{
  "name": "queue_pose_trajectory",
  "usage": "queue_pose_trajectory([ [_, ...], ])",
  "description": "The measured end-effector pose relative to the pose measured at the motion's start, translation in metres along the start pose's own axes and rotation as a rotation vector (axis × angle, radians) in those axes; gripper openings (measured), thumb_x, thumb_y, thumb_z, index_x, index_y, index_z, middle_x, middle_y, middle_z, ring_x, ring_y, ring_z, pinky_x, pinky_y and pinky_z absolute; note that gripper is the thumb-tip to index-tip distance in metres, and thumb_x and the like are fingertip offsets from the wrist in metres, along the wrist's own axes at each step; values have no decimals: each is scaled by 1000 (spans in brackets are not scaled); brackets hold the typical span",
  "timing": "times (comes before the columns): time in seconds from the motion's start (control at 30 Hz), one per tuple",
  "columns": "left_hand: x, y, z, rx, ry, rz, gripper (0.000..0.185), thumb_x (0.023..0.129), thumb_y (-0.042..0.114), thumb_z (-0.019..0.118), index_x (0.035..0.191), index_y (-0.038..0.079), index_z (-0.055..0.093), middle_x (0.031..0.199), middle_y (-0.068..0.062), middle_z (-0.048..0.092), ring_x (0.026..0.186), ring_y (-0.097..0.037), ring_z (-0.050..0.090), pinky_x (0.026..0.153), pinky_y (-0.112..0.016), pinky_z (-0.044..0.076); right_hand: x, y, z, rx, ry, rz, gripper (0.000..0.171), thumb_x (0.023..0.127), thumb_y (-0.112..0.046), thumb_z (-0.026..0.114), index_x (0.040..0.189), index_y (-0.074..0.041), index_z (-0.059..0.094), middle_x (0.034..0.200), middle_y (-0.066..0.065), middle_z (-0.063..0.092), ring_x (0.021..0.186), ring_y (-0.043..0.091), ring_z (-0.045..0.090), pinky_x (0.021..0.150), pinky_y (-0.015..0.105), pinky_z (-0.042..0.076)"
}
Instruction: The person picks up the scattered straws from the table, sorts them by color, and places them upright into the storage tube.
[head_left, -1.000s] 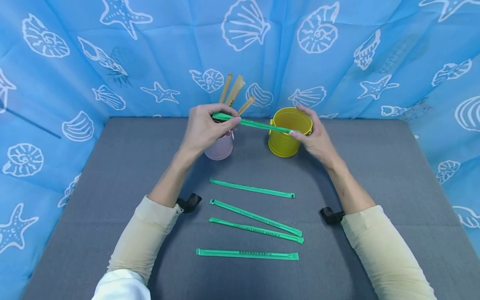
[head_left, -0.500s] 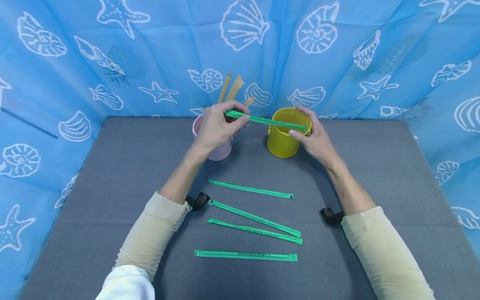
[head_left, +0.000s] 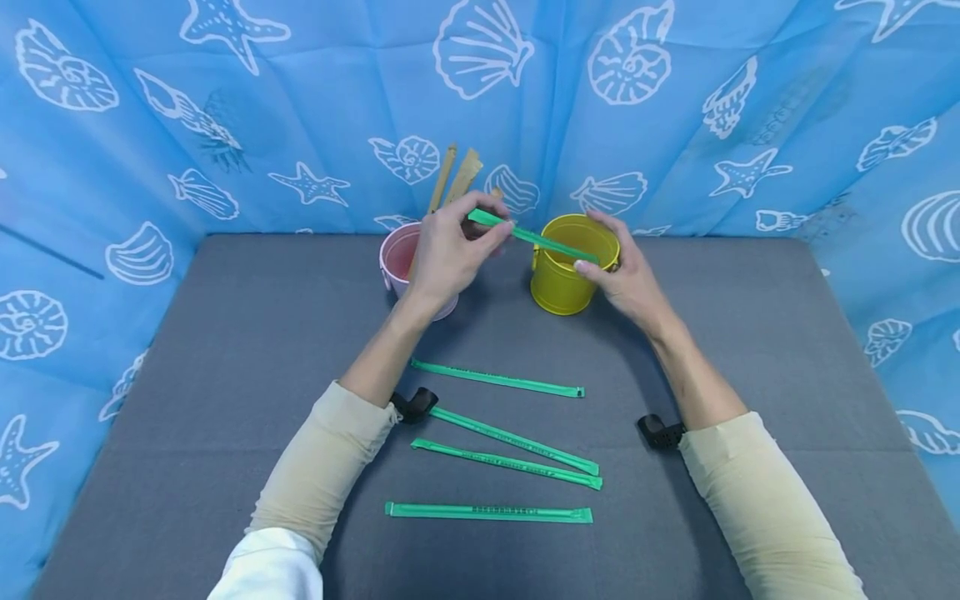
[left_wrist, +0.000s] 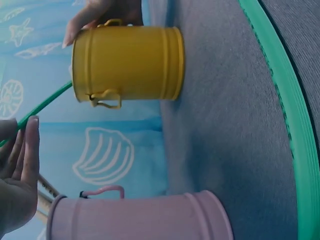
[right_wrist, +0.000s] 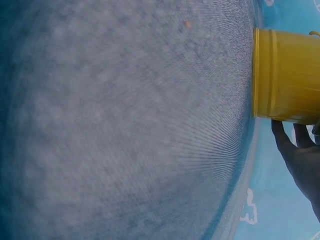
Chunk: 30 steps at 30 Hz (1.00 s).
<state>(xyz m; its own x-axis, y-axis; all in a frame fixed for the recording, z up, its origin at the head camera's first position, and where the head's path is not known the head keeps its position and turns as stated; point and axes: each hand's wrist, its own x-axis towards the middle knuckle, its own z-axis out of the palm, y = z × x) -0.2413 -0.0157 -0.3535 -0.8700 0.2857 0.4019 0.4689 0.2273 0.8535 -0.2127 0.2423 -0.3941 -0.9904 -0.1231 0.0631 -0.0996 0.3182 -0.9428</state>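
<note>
My left hand (head_left: 452, 250) pinches one end of a green paper-wrapped straw (head_left: 551, 243) between thumb and fingers. The straw slants down to the right, its far end inside the mouth of a small yellow bucket (head_left: 562, 292); the left wrist view shows that end hidden behind the bucket's rim. My right hand (head_left: 632, 277) grips the bucket's right side at the rim, thumb in front and fingers behind. The bucket stands upright on the grey table. Partly behind my left hand is a pink bucket (head_left: 392, 279) holding several brown paper-wrapped sticks (head_left: 442, 177).
Several more green wrapped straws lie on the grey cloth (head_left: 262, 333) in front of the buckets: one straw (head_left: 498, 379) at the back, two close together mid-table, another straw (head_left: 487, 512) nearest me. A blue shell-print curtain (head_left: 315, 100) hangs behind the table.
My left hand has moved right with the straw, whose far end went from in front of the yellow bucket's rim to inside its mouth. My right hand keeps its grip.
</note>
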Motion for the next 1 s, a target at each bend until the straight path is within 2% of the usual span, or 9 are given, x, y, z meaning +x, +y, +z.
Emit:
queue_pose_trajectory([
  [0.07, 2, -1, 2, -29, 9, -26, 16, 91, 14, 74, 103, 6, 69, 91, -3, 71, 72, -19, 71, 67, -28, 56, 0, 0, 0, -6, 4, -2, 71, 95, -13, 67, 154, -12, 29, 153, 13, 36, 132, 27, 43, 106, 39, 37],
  [0.27, 10, -4, 8, -22, 15, -50, 12, 92, 17, 73, 100, 8, 70, 94, -3, 70, 79, -12, 68, 72, -26, 54, -1, -1, 1, -15, 13, -8, 72, 94, -16, 68, 154, -11, 29, 155, 13, 33, 133, 30, 41, 108, 47, 34],
  [0.53, 19, -10, 20, -45, 19, -66, 19, 90, 11, 74, 103, 5, 63, 96, -7, 71, 88, -14, 69, 80, -25, 54, -1, 0, 2, -13, 20, -6, 71, 94, -10, 67, 154, -13, 30, 153, 14, 36, 131, 32, 43, 105, 42, 36],
  [0.77, 22, -15, 22, 0, 9, -114, 15, 90, 16, 75, 99, 8, 66, 97, -4, 70, 91, -10, 67, 79, -24, 53, -1, -1, 3, -9, 10, -8, 71, 94, -10, 67, 154, -13, 30, 152, 15, 36, 131, 33, 43, 106, 45, 35],
  [0.87, 24, -14, 22, 27, -13, -119, 14, 91, 18, 74, 100, 9, 67, 98, -2, 70, 93, -10, 66, 81, -23, 52, -1, 0, 3, 1, 15, -15, 71, 94, -9, 67, 154, -11, 30, 153, 14, 35, 132, 34, 42, 108, 49, 33],
  [1.0, 29, -12, 25, 65, -30, -114, 13, 93, 17, 72, 101, 7, 68, 94, -4, 70, 87, -11, 65, 77, -22, 52, -1, 0, 2, 9, 17, -24, 71, 94, -11, 67, 154, -10, 30, 153, 15, 35, 132, 34, 41, 109, 51, 33],
])
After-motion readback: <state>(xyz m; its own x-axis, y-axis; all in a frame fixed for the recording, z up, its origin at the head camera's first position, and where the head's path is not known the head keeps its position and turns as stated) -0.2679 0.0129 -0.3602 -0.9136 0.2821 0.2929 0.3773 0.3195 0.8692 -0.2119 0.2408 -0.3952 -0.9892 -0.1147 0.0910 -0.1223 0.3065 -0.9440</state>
